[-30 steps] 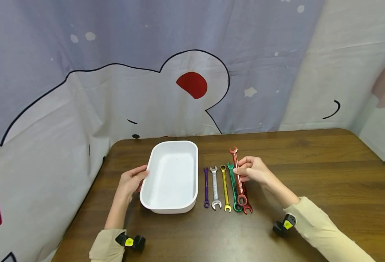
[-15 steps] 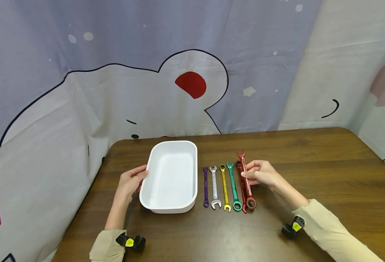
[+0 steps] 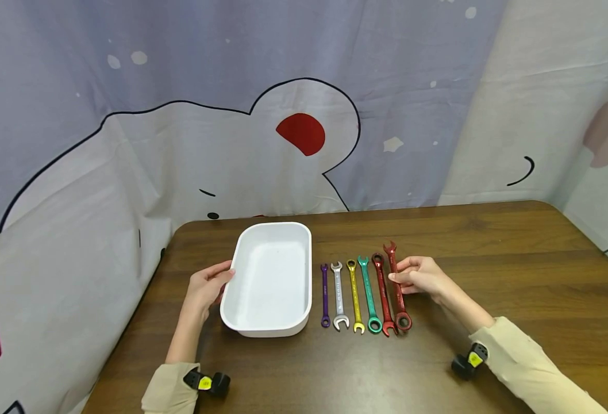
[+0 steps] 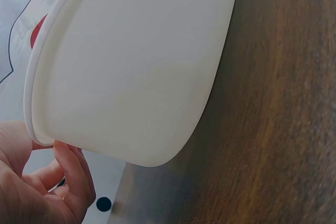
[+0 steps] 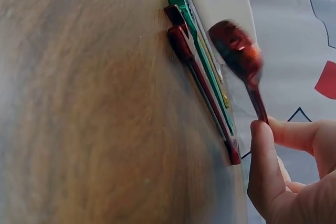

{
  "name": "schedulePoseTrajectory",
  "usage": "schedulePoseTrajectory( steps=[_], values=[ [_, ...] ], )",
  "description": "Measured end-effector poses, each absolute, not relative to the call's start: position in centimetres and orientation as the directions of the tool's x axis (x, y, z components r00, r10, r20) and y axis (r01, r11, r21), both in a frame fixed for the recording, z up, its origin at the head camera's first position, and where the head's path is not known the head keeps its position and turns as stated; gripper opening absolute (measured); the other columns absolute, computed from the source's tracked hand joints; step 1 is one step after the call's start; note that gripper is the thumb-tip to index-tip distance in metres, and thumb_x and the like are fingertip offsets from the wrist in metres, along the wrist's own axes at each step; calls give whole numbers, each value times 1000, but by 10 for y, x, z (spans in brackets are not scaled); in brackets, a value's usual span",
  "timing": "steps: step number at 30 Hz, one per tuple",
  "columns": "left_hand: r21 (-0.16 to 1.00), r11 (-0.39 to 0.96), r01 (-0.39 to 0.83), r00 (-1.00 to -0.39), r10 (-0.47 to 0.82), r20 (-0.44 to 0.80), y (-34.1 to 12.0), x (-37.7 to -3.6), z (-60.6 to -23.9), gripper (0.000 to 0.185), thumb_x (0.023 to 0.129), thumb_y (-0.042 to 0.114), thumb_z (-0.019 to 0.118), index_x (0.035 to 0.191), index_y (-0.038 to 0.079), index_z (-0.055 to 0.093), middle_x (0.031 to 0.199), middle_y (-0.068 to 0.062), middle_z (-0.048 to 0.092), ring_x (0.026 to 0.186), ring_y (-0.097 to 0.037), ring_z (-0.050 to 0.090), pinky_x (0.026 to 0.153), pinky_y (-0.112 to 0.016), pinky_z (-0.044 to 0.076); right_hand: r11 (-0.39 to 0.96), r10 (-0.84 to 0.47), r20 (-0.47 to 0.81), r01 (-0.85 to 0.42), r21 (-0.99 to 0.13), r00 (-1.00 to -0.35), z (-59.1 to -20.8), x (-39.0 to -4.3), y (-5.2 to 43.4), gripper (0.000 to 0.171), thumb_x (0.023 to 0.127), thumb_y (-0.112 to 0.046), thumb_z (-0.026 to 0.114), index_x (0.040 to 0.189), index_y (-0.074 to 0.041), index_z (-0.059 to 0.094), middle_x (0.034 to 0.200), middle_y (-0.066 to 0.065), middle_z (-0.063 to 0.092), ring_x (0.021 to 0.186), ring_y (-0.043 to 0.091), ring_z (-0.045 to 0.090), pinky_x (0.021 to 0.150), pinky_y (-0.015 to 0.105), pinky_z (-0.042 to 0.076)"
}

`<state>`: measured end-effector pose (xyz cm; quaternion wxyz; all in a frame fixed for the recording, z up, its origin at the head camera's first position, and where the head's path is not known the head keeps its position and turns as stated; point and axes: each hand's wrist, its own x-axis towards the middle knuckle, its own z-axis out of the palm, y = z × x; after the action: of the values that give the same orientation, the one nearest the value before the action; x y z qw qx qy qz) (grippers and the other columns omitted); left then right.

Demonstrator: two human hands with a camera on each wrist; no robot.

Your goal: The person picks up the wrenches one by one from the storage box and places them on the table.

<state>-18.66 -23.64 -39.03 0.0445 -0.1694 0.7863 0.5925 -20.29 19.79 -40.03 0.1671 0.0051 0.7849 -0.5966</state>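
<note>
Near the desk's (image 3: 490, 253) front edge, two cream sleeves. Mid-desk, right hand (image 3: 422, 276) pinching the larger red wrench (image 3: 398, 286) by its shaft, rightmost in a row with small red (image 3: 381, 296), green (image 3: 368, 294), yellow (image 3: 355, 295), silver (image 3: 339, 296) and purple (image 3: 326, 295) wrenches. Left of the row, left hand (image 3: 207, 286) with relaxed fingers touching the white tray's (image 3: 247, 330) left rim; beyond the far edge, a cartoon curtain (image 3: 128, 144).

We count six slim metal combination wrenches lying side by side on the brown wooden tabletop (image 3: 490, 253): one purple wrench (image 3: 326, 296), one silver wrench (image 3: 339, 296), one yellow wrench (image 3: 355, 296), one green wrench (image 3: 368, 296) and two red wrenches (image 3: 383, 299), the outer red wrench (image 3: 399, 299) longest. We see one white rectangular plastic tub (image 3: 242, 325), and two hands.
</note>
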Motion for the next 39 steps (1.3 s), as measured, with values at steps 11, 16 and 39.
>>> schedulePoseTrajectory(
  steps=[11,16,39],
  values=[
    [910,272,-315,-940,-219,-260,-236,-187,-391,43,93,25,62,133,9,58,100,3,67,71,-3,59,59,-20,47,354,-183,-305,227,-907,-935,-406,-201,204,38,86,-9,69,110,13,49,74,-3,65,67,6,62,61,24,56],
    [907,276,-318,-939,-222,-262,-236,-187,-391,43,93,25,62,133,9,58,101,2,67,70,-3,59,59,-20,47,362,-194,-299,215,-907,-935,-410,-200,207,41,86,-9,69,112,15,49,73,-3,66,65,6,62,60,24,56],
    [909,274,-315,-941,-216,-261,-237,-187,-391,44,93,25,62,133,9,57,97,5,66,72,-3,60,59,-21,49,416,-144,-308,225,-881,-940,-414,-204,208,46,82,-10,74,115,13,53,69,-3,66,58,5,60,58,23,55]
  ],
)
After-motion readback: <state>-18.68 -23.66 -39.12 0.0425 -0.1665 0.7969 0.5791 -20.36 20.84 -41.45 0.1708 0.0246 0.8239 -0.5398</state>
